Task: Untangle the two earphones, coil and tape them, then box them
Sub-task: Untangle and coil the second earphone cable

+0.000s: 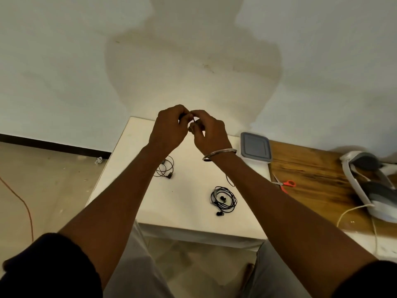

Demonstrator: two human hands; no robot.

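My left hand (169, 129) and my right hand (209, 132) are raised together above the far part of the white table (187, 214). Both are pinched on a small brownish thing that looks like a roll of tape (193, 126), mostly hidden by the fingers. One black earphone (223, 200) lies neatly coiled on the table, below my right forearm. The other earphone (165, 168) lies in loose loops under my left forearm, partly covered by it. The box with a grey lid (255, 147) stands shut at the table's right edge.
Scissors with orange handles (286, 184) lie on the wooden surface (318, 181) to the right. A white and grey device (369, 188) with a white cord sits further right. An orange cable (25, 207) runs over the floor at left. A wall rises right behind the table.
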